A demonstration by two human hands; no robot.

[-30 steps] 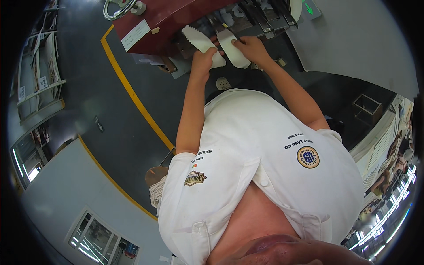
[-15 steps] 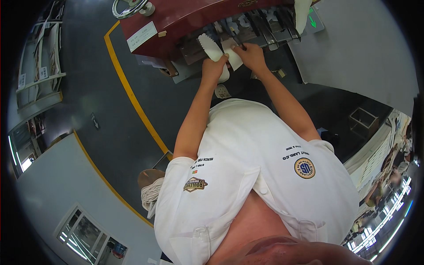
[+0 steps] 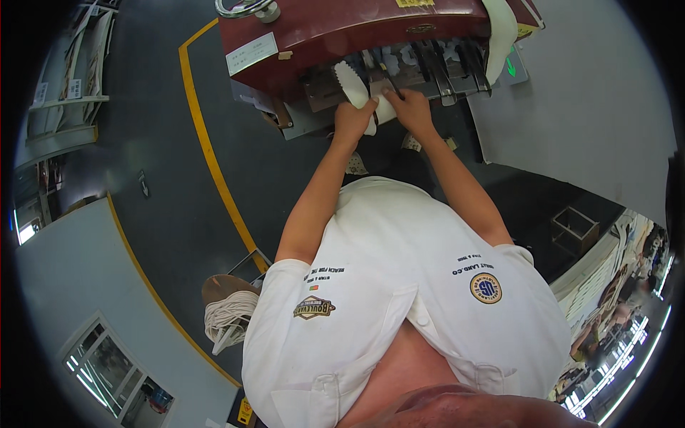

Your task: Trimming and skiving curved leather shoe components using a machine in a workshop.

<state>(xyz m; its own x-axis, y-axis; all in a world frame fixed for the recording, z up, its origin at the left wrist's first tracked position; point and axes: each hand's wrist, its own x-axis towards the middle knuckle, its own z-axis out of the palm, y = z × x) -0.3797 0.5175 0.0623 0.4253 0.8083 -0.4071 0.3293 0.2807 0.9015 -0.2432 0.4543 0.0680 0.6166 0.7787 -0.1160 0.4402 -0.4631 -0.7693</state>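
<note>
My left hand is closed on a long white flat strip with a scalloped edge. Its upper end points at the open front of a dark red machine, and its lower end shows below my fingers. To the right, my right hand pinches a smaller white flat piece, which spans the gap between my two hands. Dark metal arms stick out of the machine just above my right hand. My fingertips partly hide both white pieces, and I cannot tell whether they are joined.
A white cloth-like strip hangs over the machine's right side. The machine's metal ledge lies left of my hands, and a chrome handwheel sits above. Behind me at the left stands a round stool with coiled white cord.
The smaller white piece has tilted and dropped from beside the metal arms to between my hands. My whole view has shifted, showing more of the machine's top.
</note>
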